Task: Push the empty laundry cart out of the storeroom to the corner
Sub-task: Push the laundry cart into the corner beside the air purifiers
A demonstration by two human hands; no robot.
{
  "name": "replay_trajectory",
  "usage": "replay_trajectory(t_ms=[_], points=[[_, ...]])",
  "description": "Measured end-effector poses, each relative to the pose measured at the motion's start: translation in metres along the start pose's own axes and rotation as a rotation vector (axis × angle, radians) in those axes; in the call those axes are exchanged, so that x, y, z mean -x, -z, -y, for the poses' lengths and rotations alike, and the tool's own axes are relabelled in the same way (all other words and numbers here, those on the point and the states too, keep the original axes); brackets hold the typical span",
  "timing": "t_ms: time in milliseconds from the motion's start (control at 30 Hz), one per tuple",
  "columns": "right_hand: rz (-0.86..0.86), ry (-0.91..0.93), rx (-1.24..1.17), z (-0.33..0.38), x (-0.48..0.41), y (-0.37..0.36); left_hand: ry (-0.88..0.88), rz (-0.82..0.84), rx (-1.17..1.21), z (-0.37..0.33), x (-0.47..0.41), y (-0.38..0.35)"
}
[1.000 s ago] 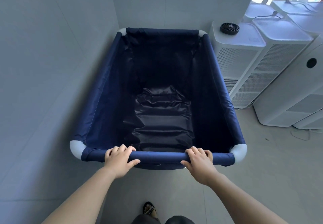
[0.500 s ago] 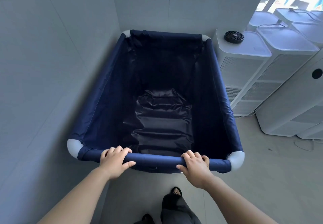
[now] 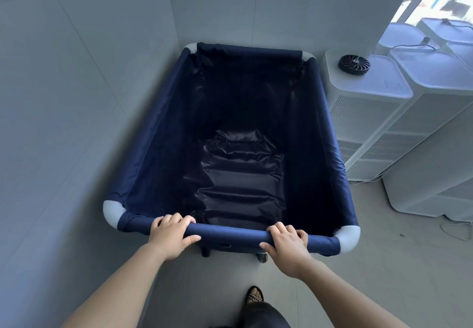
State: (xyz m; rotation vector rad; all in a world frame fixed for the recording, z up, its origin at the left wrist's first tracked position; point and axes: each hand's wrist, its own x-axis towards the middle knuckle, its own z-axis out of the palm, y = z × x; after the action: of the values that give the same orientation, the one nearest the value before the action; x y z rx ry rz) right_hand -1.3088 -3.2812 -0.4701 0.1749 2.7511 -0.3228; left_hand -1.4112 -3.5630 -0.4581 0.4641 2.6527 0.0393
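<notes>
Both forearms are bare, with no sleeves, watch or rings in view. The left hand (image 3: 171, 235) and right hand (image 3: 286, 247) wear no gloves. Dark trousers (image 3: 263, 315) cover the legs, and a patterned open-toed sandal (image 3: 254, 295) shows bare toes.

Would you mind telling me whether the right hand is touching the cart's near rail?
Touching. The head view shows the right hand on the near rail of the cart, fingers curled over its top.

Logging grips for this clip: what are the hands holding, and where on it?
Both hands, left hand and right hand, grip the laundry cart by its near top rail.
</notes>
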Motion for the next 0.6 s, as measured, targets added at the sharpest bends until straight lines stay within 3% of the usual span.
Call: replay_trajectory(t_ms=[600], points=[[0.013, -0.004, 0.011, -0.017, -0.006, 0.011, -0.012, 0.043, 0.026, -0.015, -0.010, 0.003]])
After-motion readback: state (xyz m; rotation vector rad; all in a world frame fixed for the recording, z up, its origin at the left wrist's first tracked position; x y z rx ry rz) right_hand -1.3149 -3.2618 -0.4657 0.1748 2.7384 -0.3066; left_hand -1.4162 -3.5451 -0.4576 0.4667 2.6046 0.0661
